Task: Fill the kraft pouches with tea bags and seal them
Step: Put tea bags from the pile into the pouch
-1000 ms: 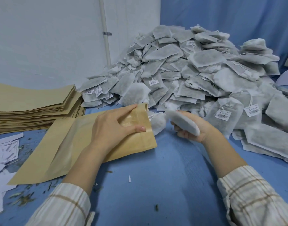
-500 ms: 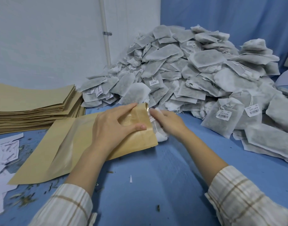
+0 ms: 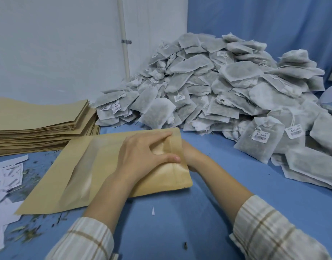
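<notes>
A flat kraft pouch (image 3: 105, 166) with a frosted window lies on the blue table (image 3: 208, 212), its open mouth facing right. My left hand (image 3: 146, 156) rests on top of the mouth end, thumb and fingers pinching the upper lip. My right hand (image 3: 191, 154) is pushed into the opening. Only its heel and wrist show; the fingers and anything in them are hidden inside. A big heap of grey tea bags (image 3: 217, 87) with strings and white labels is piled just behind and to the right.
A tall stack of empty kraft pouches (image 3: 39, 124) sits at the left. Torn white paper scraps (image 3: 5, 175) and loose tea leaves (image 3: 30, 233) litter the near left. Behind stand a white wall with a pipe (image 3: 124, 44) and a blue curtain.
My right hand carried a tea bag from beside the heap to the pouch mouth and has gone inside it. The left hand kept hold of the pouch's lip.
</notes>
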